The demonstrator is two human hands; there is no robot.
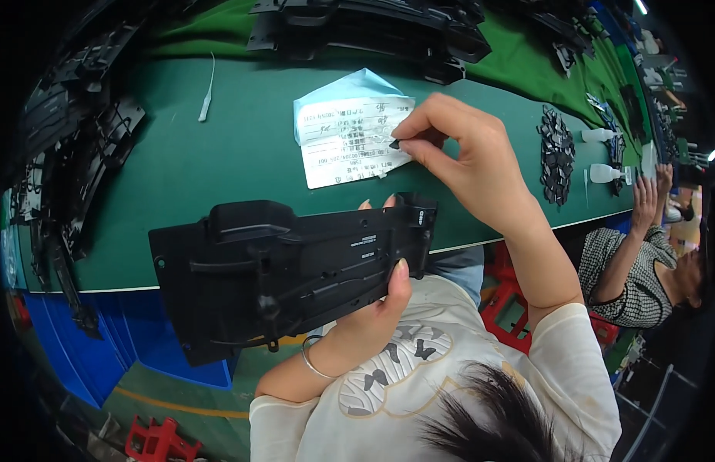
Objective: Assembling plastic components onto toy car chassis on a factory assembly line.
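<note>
A long black moulded plastic panel (303, 262) is held up at the table's near edge, tilted. My left hand (384, 304) grips its right part from below, thumb on the face and fingertips showing over the top edge. My right hand (469, 150) is above a white printed paper slip (338, 154), thumb and forefinger pinched on a small black piece (395, 144). Most of that piece is hidden by the fingers, so its exact kind cannot be told. The slip lies on a light blue sheet (365, 81).
Small black pieces (556, 158) lie heaped at the right, near two white squeeze bottles (604, 173). Black panels are stacked on green cloth (211, 31) at the back and pile up at the left (95, 169). A thin white stick (205, 108) lies on the table. A co-worker (642, 262) sits at the right.
</note>
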